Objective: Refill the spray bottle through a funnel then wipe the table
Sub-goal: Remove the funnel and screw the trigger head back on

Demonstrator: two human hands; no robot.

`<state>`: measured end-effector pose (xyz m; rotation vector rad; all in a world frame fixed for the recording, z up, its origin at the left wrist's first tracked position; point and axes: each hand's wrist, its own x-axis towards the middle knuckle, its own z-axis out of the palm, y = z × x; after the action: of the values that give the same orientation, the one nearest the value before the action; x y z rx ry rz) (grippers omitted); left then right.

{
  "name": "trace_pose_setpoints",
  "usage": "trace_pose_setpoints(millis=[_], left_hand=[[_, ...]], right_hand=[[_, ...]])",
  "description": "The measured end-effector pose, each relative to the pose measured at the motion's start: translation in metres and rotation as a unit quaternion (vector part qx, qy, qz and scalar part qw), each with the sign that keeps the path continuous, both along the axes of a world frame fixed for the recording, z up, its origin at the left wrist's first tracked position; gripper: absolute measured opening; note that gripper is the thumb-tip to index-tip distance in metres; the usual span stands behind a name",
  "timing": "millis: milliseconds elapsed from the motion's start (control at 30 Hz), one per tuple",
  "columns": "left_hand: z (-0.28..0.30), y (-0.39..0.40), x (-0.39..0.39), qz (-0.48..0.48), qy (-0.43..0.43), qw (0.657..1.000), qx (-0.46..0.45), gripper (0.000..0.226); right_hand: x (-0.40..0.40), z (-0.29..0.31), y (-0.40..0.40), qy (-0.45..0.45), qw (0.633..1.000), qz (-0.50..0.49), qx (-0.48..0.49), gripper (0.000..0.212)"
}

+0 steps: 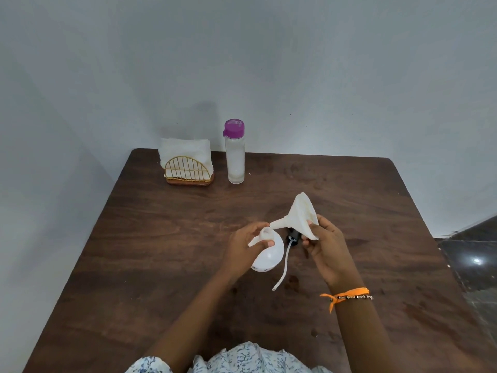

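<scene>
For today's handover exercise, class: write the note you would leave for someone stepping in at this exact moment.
Left hand grips the open spray bottle by its neck.
Right hand holds the funnel by its rim, tilted, spout at the bottle's mouth, not yet seated.
Sprayer head with its tube lies on the table between the hands.
Water bottle, capped, stands at the back beside the napkin holder.
Done: sprayer off.
Left: seat funnel, pour, recap, wipe.

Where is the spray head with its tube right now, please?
In the head view, the spray head lies on the table between both hands, right of the spray bottle, under the funnel.
</scene>
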<state>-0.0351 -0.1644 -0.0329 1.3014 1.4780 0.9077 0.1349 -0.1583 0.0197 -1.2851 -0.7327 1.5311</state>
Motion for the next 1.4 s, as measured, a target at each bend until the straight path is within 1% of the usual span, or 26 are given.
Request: trace_pose_setpoints(millis=[67,133,167,267,333,467,600,733,933,1033,1167,1300,1400], left_hand=[[0.005,0.0,-0.001,-0.019,-0.01,1.0,-0.009,0.042],[0.008,0.003,-0.005,-0.025,-0.041,0.999,-0.019,0.051],[0.009,0.006,-0.007,-0.017,-0.06,0.998,-0.024,0.051],[0.011,0.019,-0.015,0.024,-0.101,0.994,-0.034,0.037],[0.009,0.031,-0.019,0.045,-0.091,0.994,-0.042,0.032],[-0.001,0.058,-0.021,0.05,-0.061,0.995,-0.067,0.02],[-0.01,0.082,-0.018,0.047,-0.057,0.993,-0.091,0.018],[-0.02,0.101,-0.014,0.042,-0.054,0.992,-0.105,0.018],[-0.029,0.114,-0.013,0.042,-0.061,0.991,-0.113,0.021],[-0.031,0.115,-0.012,0.046,-0.072,0.989,-0.119,0.021],[-0.033,0.113,-0.012,0.042,-0.064,0.988,-0.135,0.021],[-0.032,0.107,-0.013,0.045,-0.061,0.988,-0.134,0.024],[-0.031,0.098,-0.015,0.054,-0.071,0.988,-0.122,0.023]], right_hand=[[0.0,-0.003,0.007,0.007,1.0,-0.006,-0.009,0.023],[-0.002,-0.006,0.016,0.002,1.0,-0.015,-0.015,0.023],[-0.002,-0.008,0.023,-0.004,1.0,-0.021,-0.013,0.021],[-0.005,-0.016,0.047,-0.054,0.998,-0.028,-0.005,0.022],[-0.008,-0.023,0.067,-0.112,0.994,-0.014,0.003,0.025],[-0.016,-0.04,0.116,-0.219,0.976,0.015,0.019,0.032],[-0.024,-0.061,0.163,-0.279,0.96,0.018,0.014,0.039],[-0.033,-0.077,0.195,-0.311,0.95,0.019,0.005,0.043],[-0.047,-0.093,0.225,-0.323,0.945,0.05,0.018,0.049],[-0.053,-0.097,0.232,-0.326,0.942,0.068,0.035,0.048],[-0.055,-0.1,0.239,-0.33,0.94,0.081,0.037,0.045],[-0.045,-0.096,0.233,-0.301,0.952,0.049,0.029,0.051],[-0.033,-0.089,0.214,-0.305,0.952,0.004,0.025,0.045]])
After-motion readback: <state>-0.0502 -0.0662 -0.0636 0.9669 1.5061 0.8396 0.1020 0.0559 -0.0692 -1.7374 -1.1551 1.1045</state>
